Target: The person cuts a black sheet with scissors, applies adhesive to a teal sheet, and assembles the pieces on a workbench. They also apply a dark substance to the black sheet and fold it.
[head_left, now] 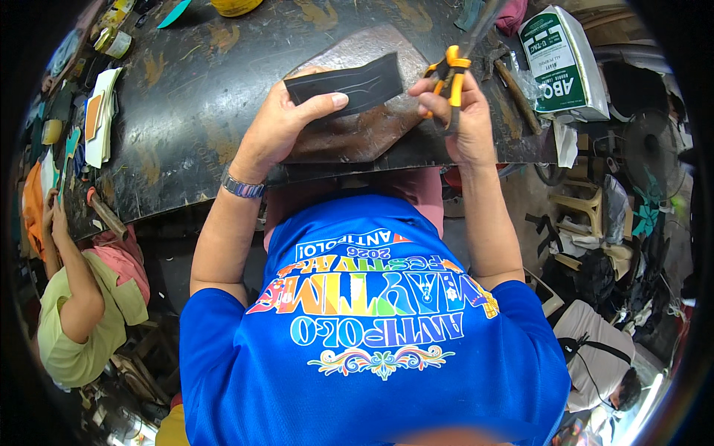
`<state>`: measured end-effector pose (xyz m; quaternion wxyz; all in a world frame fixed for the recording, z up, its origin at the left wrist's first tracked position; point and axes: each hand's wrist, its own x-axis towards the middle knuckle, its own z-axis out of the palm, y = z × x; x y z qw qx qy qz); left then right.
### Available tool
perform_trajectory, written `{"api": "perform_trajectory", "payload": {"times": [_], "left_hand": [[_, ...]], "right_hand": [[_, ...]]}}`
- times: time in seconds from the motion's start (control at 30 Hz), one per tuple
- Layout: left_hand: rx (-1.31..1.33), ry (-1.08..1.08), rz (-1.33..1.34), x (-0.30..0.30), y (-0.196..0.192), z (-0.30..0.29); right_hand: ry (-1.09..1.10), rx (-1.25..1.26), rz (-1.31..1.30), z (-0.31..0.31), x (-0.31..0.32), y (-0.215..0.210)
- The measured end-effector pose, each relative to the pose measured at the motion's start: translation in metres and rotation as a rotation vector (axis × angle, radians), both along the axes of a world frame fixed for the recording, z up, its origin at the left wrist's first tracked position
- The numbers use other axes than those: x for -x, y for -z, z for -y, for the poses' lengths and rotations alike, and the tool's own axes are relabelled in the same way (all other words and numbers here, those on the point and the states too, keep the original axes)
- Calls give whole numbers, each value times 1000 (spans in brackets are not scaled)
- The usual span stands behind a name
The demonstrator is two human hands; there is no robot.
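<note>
My left hand [294,115] grips a flat black sheet [357,85], thumb on top and fingers beneath. Thin pale curved lines run across the sheet, and its material looks like leather. To the right, the fingers of my right hand [468,111] are closed around a hand tool with yellow-and-black handles [457,70]. Its working end is too unclear to tell whether it is pliers or scissors. The tool stays apart from the sheet. Both hands are over a dark brown slab [349,145] at the near edge of the black worktable [193,89].
Right of my hands lie a wooden-handled tool [518,97] and a white-and-green box [563,63]. Papers [102,119], a jar [113,42] and a hammer [105,213] are on the left. Another person [85,320] works at far left; one more [595,349] is at lower right.
</note>
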<state>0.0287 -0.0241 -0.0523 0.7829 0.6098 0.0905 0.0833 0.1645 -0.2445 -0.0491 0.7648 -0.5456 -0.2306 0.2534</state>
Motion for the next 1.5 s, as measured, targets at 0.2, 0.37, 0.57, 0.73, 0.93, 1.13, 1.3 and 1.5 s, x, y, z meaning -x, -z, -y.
{"api": "perform_trajectory", "payload": {"times": [0.2,0.37,0.57,0.73,0.93,1.13,1.3,1.5], "left_hand": [[71,256,64,-4,-19,-4],[41,408,-72,-3,-20,-1],[255,127,-49,-13,-3,9],[-159,264,-210,-2,6,24],[43,118,-144,-3,10,17],[195,45,-108,-4,15,3],[264,24,-68,-7,15,8],[189,65,-68,-3,6,8]], "right_hand": [[-57,-32,164,0,-7,-5],[-321,117,21,-1,7,0],[-174,170,-77,-9,14,4],[-29,112,-79,-17,11,12],[-22,253,-23,1,16,9],[-371,354,-168,50,27,-1],[-666,493,-365,73,34,16],[-624,576,-364,79,28,23]]}}
